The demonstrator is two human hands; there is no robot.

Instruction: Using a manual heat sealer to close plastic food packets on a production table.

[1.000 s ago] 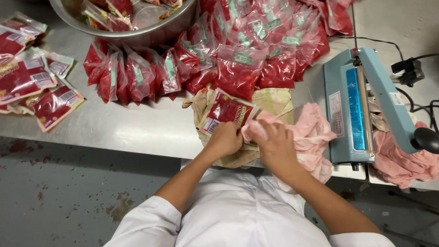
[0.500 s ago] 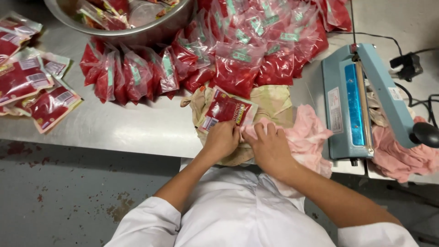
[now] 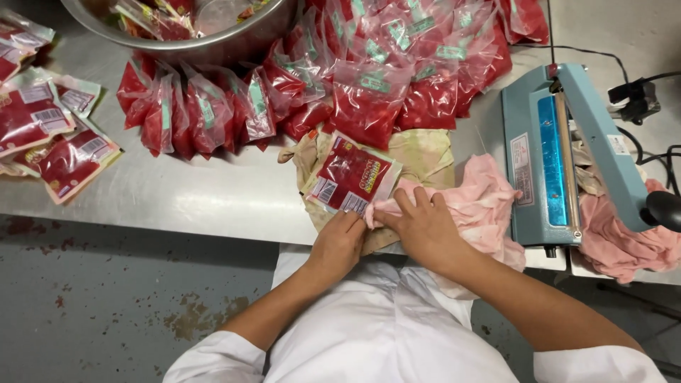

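Observation:
A flat red printed pouch (image 3: 352, 176) lies on a stained beige cloth (image 3: 418, 152) at the steel table's front edge. My left hand (image 3: 339, 241) presses on the pouch's near edge, fingers down on it. Beside it, my right hand (image 3: 423, 225) grips a pink cloth (image 3: 482, 202) and holds a fold of it against the pouch's lower right corner. Both forearms reach out from my white sleeves.
A heap of clear bags of red filling (image 3: 369, 78) covers the table's back. A steel bowl (image 3: 213, 39) stands at the back left, printed pouches (image 3: 50, 135) at the far left. A blue heat sealer (image 3: 567, 156) stands right, another pink cloth (image 3: 624, 241) under it.
My right hand has slid left with the pink cloth onto the pouch's corner. My left hand has stayed on the pouch's near edge.

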